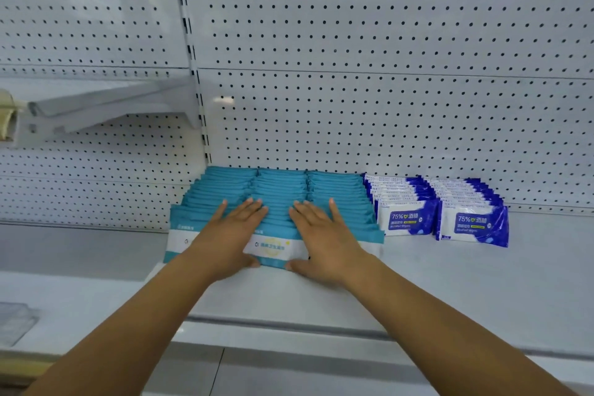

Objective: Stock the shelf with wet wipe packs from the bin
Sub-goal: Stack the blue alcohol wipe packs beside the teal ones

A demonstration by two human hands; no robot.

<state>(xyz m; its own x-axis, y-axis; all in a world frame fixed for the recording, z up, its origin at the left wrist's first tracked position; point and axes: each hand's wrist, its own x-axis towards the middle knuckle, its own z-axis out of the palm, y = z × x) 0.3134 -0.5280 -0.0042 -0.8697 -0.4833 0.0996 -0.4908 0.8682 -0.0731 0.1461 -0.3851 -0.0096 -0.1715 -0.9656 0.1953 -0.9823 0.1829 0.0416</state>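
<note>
Our left hand and right hand half-hide the front teal packs; at nine o'clock, a beige fixture is cropped.

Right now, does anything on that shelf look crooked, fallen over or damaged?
Nothing stands out. The teal packs stand in three tidy rows, with the blue-and-white packs in two rows beside them, and none looks fallen or torn. The left hand and right hand lie flat on the teal rows.

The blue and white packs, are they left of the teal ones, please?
No, the blue and white packs stand right of the teal packs.
</note>
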